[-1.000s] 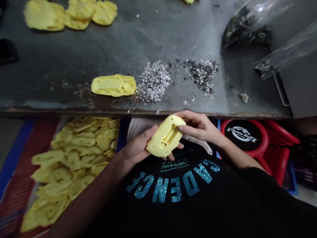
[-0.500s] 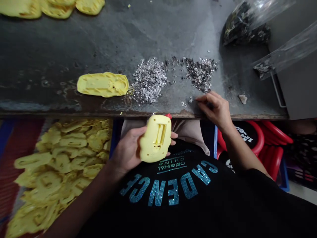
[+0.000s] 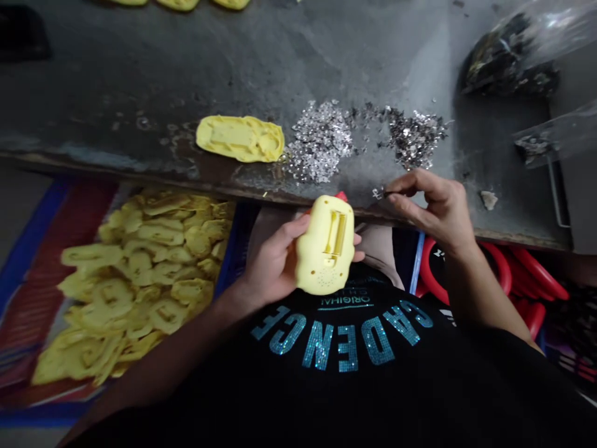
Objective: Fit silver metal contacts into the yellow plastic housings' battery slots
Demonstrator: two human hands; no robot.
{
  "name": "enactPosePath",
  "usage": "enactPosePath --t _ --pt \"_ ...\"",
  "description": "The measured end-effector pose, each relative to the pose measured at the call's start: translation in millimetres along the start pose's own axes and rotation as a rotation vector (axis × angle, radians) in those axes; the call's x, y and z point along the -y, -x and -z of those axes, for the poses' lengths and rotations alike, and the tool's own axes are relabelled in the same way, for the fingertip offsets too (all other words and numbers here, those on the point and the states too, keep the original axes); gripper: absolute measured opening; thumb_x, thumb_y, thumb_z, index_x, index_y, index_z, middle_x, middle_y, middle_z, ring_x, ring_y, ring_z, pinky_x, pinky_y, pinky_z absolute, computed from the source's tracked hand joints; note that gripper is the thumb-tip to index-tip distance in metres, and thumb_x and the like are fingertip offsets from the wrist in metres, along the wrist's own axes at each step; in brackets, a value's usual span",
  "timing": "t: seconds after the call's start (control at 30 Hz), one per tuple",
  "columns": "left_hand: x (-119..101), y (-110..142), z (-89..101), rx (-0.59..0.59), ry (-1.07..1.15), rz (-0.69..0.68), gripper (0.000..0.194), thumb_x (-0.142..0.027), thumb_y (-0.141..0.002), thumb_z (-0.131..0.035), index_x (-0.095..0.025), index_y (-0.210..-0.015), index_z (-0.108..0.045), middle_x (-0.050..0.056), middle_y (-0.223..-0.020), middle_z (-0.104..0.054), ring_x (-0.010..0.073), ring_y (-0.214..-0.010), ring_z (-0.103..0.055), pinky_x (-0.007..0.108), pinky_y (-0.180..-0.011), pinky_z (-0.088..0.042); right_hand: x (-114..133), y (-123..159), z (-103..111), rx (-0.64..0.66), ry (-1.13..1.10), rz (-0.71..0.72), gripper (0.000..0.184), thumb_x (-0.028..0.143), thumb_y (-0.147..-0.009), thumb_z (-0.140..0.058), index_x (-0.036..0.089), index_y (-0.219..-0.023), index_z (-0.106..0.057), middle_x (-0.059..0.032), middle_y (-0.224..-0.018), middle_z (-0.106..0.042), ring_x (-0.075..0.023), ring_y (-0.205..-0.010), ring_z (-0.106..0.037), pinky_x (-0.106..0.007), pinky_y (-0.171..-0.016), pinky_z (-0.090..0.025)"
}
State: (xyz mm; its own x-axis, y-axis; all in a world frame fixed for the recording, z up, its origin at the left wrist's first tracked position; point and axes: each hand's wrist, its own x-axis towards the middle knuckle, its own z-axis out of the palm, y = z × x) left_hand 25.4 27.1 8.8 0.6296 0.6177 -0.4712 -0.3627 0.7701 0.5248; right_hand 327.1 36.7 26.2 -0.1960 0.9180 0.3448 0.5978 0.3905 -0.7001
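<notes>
My left hand (image 3: 280, 258) is wrapped round a yellow plastic toy housing (image 3: 325, 249), held over my lap in front of the bench edge. Its open battery compartment, screw holes and speaker holes face up, and a bit of red shows at its top. At the bench's front edge, my right hand (image 3: 431, 202) pinches a small metal contact piece (image 3: 386, 193), dark and partly hidden by the fingertips. Another small metal piece (image 3: 377, 193) lies just left of them. Behind are a pile of shiny metal pieces (image 3: 319, 143) and a darker pile (image 3: 416, 138).
A yellow shell (image 3: 240, 138) lies on the metal bench (image 3: 140, 74), left of the piles. Below left, a bin holds many yellow shells (image 3: 140, 267). Red round-rimmed parts (image 3: 501, 267) are below right. Plastic bags (image 3: 508, 59) with metal pieces stand back right.
The view has shifted, so the bench items sit further right. My right fingertips have closed on a small metal piece near the bench edge. My left hand still holds the housing, now slightly more upright.
</notes>
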Motion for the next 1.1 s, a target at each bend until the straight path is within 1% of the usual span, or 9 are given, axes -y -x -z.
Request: enactPosePath --t 0.07,0.17,0.3,0.47,0.63,0.7,0.77,0.9,1.1 --pt "2.4 -1.0 -3.0 0.020 0.013 -0.013 0.059 -0.057 -0.101 -0.079 -0.017 -0.145 -0.079 0.018 -0.126 -0.090 0.0477 -0.124 -0.087 0.066 -0.110 -0.071 21.0 0.1 -3.5 0.015 -0.121 0.054 0.004 0.035 -0.108 -0.083 0.031 -0.106 -0.083 0.0019 -0.099 -0.088 -0.0201 -0.085 -0.080 -0.037 -0.078 -0.063" --pt "6.2 0.0 -6.1 0.035 0.043 -0.033 0.055 -0.056 -0.100 -0.083 -0.021 -0.142 -0.081 0.014 -0.132 -0.089 0.0455 -0.128 -0.085 0.066 -0.112 -0.071 41.1 -1.5 -9.3 0.072 -0.123 0.162 0.003 0.033 -0.111 -0.081 0.032 -0.111 -0.084 0.0010 -0.102 -0.088 -0.0207 -0.090 -0.082 -0.037 -0.080 -0.066" --pt "8.1 5.0 -10.9 0.081 0.054 -0.014 0.047 -0.055 -0.103 -0.081 -0.020 -0.134 -0.083 0.014 -0.124 -0.090 0.0435 -0.121 -0.088 0.063 -0.106 -0.074 50.5 -3.2 -10.2 0.146 0.018 0.286 0.006 0.032 -0.114 -0.077 0.032 -0.118 -0.082 -0.0016 -0.108 -0.086 -0.0216 -0.097 -0.082 -0.037 -0.084 -0.067" --pt "3.8 12.3 -18.1 0.105 0.027 0.054 0.051 -0.060 -0.110 -0.068 -0.015 -0.132 -0.081 0.018 -0.114 -0.090 0.0435 -0.111 -0.090 0.064 -0.107 -0.072 54.9 -4.1 -6.1 0.173 0.152 0.362 0.012 0.030 -0.114 -0.076 0.037 -0.123 -0.080 -0.0011 -0.112 -0.084 -0.0226 -0.096 -0.078 -0.042 -0.088 -0.068" --pt "-0.5 17.1 -24.5 0.144 0.072 0.090 0.055 -0.050 -0.124 -0.039 -0.010 -0.134 -0.076 0.015 -0.112 -0.091 0.0336 -0.097 -0.092 0.044 -0.091 -0.074 55.6 -2.9 -2.8 0.175 0.248 0.441 0.017 0.029 -0.115 -0.074 0.037 -0.129 -0.078 -0.0011 -0.118 -0.085 -0.0228 -0.098 -0.078 -0.043 -0.089 -0.066" --pt "1.0 16.3 -23.6 0.175 0.091 0.087 0.055 -0.049 -0.126 -0.036 -0.010 -0.139 -0.073 0.013 -0.114 -0.091 0.0322 -0.099 -0.092 0.040 -0.091 -0.073 55.5 -1.1 -2.4 0.161 0.286 0.476 0.018 0.027 -0.115 -0.073 0.036 -0.131 -0.077 -0.0017 -0.119 -0.086 -0.0223 -0.098 -0.078 -0.042 -0.087 -0.065" --pt "4.2 14.1 -20.6 0.226 0.103 0.082 0.054 -0.052 -0.125 -0.044 -0.011 -0.151 -0.067 0.012 -0.118 -0.092 0.0322 -0.103 -0.092 0.041 -0.095 -0.073 55.2 1.1 -3.0 0.146 0.318 0.504 0.019 0.025 -0.116 -0.072 0.034 -0.132 -0.076 -0.0022 -0.120 -0.085 -0.0217 -0.099 -0.078 -0.040 -0.087 -0.065" --pt "10.0 10.2 -16.3 0.337 0.155 0.050 0.072 -0.059 -0.117 -0.065 -0.011 -0.169 -0.053 0.011 -0.124 -0.092 0.0312 -0.110 -0.091 0.041 -0.099 -0.073 52.9 5.3 -7.4 0.102 0.332 0.545 0.021 0.019 -0.115 -0.073 0.027 -0.134 -0.073 -0.0048 -0.118 -0.085 -0.0209 -0.098 -0.079 -0.039 -0.086 -0.066" --pt "11.3 10.0 -20.2 0.304 0.134 0.033 0.056 -0.057 -0.113 -0.073 -0.013 -0.146 -0.066 0.009 -0.120 -0.092 0.0295 -0.106 -0.091 0.038 -0.094 -0.073 46.3 11.0 -16.5 0.027 0.251 0.520 0.026 0.017 -0.114 -0.074 0.029 -0.137 -0.072 -0.0036 -0.115 -0.084 -0.0203 -0.094 -0.078 -0.039 -0.084 -0.066"
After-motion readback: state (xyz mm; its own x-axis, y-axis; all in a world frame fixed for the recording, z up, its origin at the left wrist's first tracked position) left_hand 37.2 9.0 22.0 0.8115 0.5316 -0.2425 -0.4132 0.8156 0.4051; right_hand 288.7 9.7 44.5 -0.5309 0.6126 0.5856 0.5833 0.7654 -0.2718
